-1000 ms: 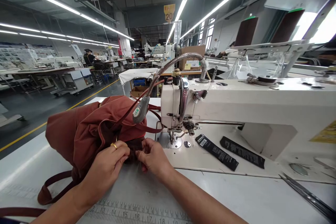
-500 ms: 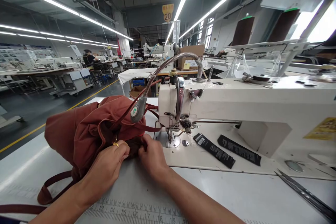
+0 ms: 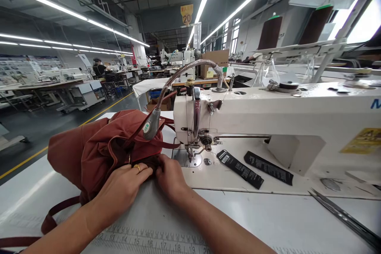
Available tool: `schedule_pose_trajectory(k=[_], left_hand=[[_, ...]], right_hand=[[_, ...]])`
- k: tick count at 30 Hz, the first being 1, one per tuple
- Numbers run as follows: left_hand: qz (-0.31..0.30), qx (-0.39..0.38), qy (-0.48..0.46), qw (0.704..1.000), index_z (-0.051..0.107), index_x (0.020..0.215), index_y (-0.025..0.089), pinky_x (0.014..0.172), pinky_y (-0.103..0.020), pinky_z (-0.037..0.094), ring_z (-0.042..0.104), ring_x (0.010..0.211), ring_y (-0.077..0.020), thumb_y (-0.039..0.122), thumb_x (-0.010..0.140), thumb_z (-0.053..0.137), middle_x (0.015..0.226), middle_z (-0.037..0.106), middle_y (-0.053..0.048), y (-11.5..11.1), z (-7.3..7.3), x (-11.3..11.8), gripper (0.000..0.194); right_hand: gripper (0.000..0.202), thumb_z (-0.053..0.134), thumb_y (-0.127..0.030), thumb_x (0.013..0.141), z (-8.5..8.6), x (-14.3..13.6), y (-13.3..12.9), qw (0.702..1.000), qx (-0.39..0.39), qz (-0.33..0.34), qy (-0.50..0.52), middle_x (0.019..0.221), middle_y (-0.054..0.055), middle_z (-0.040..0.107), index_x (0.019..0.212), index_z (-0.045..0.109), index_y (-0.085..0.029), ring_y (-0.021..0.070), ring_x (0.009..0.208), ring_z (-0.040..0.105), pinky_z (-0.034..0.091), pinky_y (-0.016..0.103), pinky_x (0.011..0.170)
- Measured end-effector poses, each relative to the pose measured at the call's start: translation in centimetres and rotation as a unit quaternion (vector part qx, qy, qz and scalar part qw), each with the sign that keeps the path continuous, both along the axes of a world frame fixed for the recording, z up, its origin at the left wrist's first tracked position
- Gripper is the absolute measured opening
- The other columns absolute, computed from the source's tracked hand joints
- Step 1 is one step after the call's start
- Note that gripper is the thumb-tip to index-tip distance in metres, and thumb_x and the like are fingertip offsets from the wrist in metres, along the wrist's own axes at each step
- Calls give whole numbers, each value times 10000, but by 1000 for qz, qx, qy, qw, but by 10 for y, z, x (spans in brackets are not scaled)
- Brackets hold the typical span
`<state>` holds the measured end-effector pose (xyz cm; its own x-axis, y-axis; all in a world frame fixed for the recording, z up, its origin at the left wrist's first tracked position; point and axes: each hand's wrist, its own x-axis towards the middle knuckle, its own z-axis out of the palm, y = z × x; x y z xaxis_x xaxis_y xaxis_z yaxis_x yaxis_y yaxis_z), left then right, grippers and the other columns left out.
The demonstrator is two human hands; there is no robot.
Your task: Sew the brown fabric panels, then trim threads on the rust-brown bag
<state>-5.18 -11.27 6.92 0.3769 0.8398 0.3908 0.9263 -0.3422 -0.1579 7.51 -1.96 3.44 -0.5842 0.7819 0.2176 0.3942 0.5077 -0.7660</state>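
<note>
Both the left hand [image 3: 125,186] and right hand [image 3: 169,174] pinch the dark edge of the soft, floppy, light-looking bag [image 3: 98,151], at eight o'clock from the needle [image 3: 190,154], best gripped at that seam.

The white tabletop [image 3: 268,222] carries a rust-brown bag [image 3: 89,154] under both hands, a sewing machine [image 3: 268,119] beyond the right hand, scissors [image 3: 342,218] far right, and a printed ruler [image 3: 143,242] along its near edge.
</note>
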Motion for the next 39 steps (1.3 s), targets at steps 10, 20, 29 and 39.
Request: schedule_pose_trajectory(k=[10, 20, 29, 39], left_hand=[[149, -84, -149, 974, 469, 762, 191, 586, -231, 385, 524, 612, -130, 108, 788, 321, 685, 555, 7, 6, 7, 7, 172], [218, -125, -247, 936, 481, 714, 198, 515, -210, 376, 484, 533, -119, 164, 765, 377, 611, 516, 31, -3, 14, 20, 121], [235, -106, -334, 907, 510, 699, 196, 545, -205, 390, 520, 579, -123, 201, 750, 402, 648, 553, 26, 3, 11, 28, 121], [225, -107, -386, 888, 534, 728, 193, 656, -238, 439, 579, 684, -146, 196, 733, 417, 711, 604, 15, -1, 16, 21, 116]], right_hand=[[314, 469, -71, 651, 5, -5, 1, 998, 29, -23, -55, 841, 60, 653, 918, 585, -190, 209, 769, 588, 345, 254, 602], [225, 477, -98, 675, 4, -6, -10, 995, 64, 10, -82, 755, 55, 648, 867, 548, -193, 207, 688, 589, 288, 252, 529], [186, 479, -126, 713, 13, -1, -12, 990, 89, -10, -108, 858, 74, 573, 893, 484, -172, 199, 656, 549, 309, 263, 520], [304, 439, -23, 703, 18, 11, -35, 980, 108, 101, 132, 914, 33, 499, 942, 515, -195, 157, 842, 477, 394, 249, 743]])
